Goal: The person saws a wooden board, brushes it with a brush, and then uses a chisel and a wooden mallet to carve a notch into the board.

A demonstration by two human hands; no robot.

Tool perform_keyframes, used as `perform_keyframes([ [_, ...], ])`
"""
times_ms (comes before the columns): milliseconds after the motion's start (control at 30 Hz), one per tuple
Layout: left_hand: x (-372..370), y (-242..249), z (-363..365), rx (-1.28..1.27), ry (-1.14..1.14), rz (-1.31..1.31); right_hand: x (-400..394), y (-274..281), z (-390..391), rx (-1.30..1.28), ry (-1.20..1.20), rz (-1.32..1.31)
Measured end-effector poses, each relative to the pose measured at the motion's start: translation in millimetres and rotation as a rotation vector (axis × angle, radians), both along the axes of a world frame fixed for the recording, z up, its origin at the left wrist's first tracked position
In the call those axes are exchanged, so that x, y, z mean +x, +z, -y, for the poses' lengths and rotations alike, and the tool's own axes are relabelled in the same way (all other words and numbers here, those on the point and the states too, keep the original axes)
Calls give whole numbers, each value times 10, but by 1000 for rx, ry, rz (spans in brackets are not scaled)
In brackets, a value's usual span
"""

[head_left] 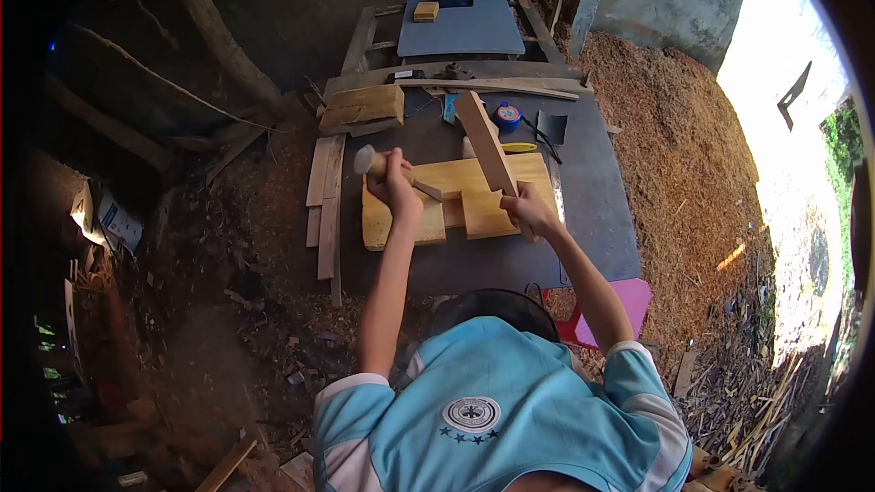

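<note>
A chisel (427, 189) with a thick wooden handle is gripped in my left hand (397, 187), its blade pointing right over the left part of a yellowish wooden board (401, 223). The board lies flat on the dark table and has a notch (453, 210) across its middle. My right hand (530, 210) is closed round the narrow end of a flat wooden mallet (486, 141). The mallet's broad end points up and away, above the board's right part.
Beyond the board lie a wood block (363, 107), a blue tape measure (508, 115), a yellow-handled tool (519, 147) and long strips (510, 87). Planks (326, 191) line the table's left edge. A grey board (460, 27) holds a phone and small block. Shavings (674, 146) cover the right-hand ground.
</note>
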State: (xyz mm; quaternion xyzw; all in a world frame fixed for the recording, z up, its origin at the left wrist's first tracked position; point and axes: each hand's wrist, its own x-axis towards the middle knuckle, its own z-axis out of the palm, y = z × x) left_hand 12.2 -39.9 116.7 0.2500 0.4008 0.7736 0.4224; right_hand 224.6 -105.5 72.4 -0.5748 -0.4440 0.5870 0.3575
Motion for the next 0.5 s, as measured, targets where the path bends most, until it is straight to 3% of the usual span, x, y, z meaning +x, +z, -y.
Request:
perform_keyframes([
  [67, -174, -141, 23, -46, 4, 187, 1, -188, -132, -69, -79, -179],
  [167, -264, 88, 159, 112, -132, 209, 39, -265, -220, -178, -127, -418],
  [333, -292, 13, -98, 350, -484, 86, 11, -318, -312, -198, -101, -327],
  [500, -10, -65, -356, 335, -698, -96, -123, -203, -297, -165, -176, -220],
])
